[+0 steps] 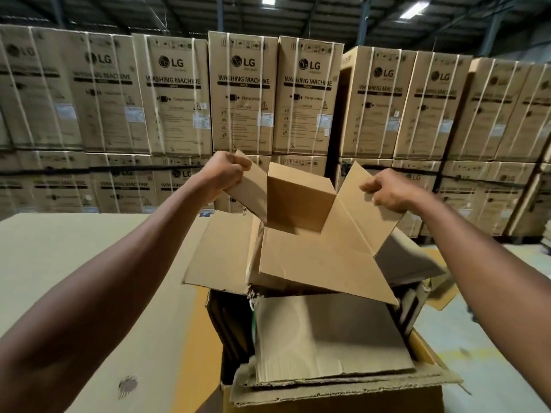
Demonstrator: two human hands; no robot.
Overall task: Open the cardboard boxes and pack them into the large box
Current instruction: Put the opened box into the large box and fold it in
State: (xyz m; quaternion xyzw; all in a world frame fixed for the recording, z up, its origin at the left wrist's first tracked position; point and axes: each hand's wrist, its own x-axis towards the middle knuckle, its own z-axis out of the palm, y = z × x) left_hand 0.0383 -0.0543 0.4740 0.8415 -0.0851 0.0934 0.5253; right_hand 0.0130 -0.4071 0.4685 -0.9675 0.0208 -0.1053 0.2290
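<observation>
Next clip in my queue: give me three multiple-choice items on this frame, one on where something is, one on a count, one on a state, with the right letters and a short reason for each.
1. Where is the small cardboard box that is being opened?
A. Held up over the large box
B. On the floor to the right
C. On top of the washing machine cartons

2. How many hands grip the small cardboard box?
A. None
B. One
C. Two

3. What state is the small cardboard box in?
A. Taped shut
B. Flaps spread open
C. Crushed into a ball

Answers:
1 A, it hangs in the air above the large box, which already holds flattened cardboard.
2 C, the left hand pinches one flap and the right hand pinches the opposite flap.
3 B, the flaps stand apart and the hollow inside shows.
</observation>
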